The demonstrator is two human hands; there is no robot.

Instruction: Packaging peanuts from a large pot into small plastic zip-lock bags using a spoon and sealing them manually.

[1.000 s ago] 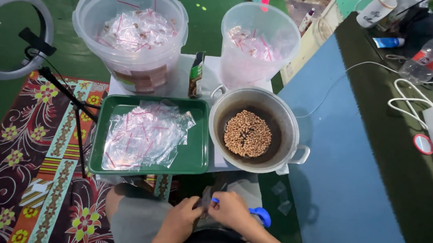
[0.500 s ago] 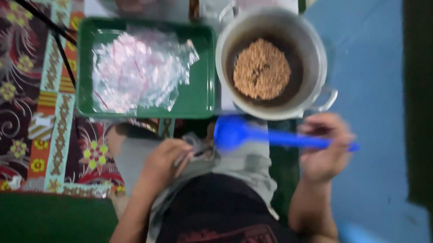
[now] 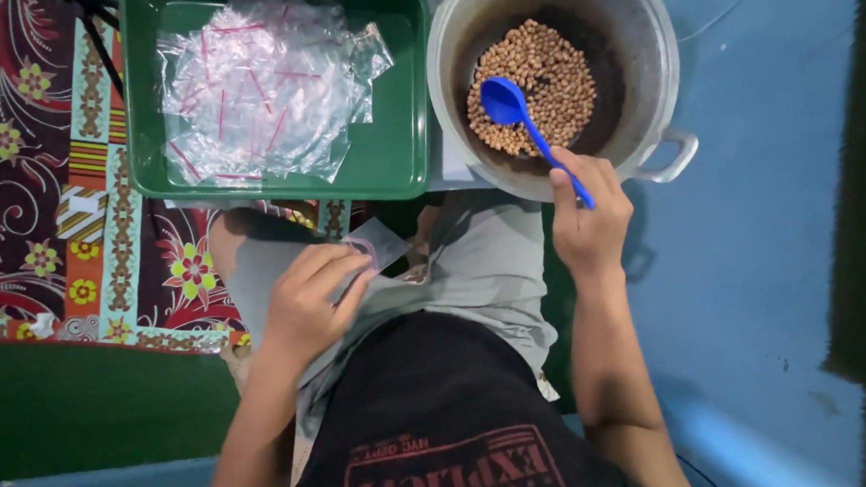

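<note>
My right hand (image 3: 585, 218) grips the handle of a blue plastic spoon (image 3: 521, 119). The spoon's bowl rests on a heap of brown peanuts (image 3: 548, 80) inside a round metal pot (image 3: 655, 57). My left hand (image 3: 311, 301) lies over my lap and pinches a small clear plastic bag (image 3: 378, 245) with a red strip at its top. A green tray (image 3: 394, 136) to the left of the pot holds a loose pile of the same clear bags (image 3: 262, 88).
A patterned floral mat (image 3: 44, 210) lies at the left under the tray, with a black tripod leg (image 3: 91, 22) across it. Blue floor (image 3: 764, 244) spreads to the right of the pot. My grey shorts and black shirt fill the bottom middle.
My right hand has carried the blue spoon from my lap out to the right and up into the pot of peanuts. The left hand keeps the small bag. The camera tilted down.
</note>
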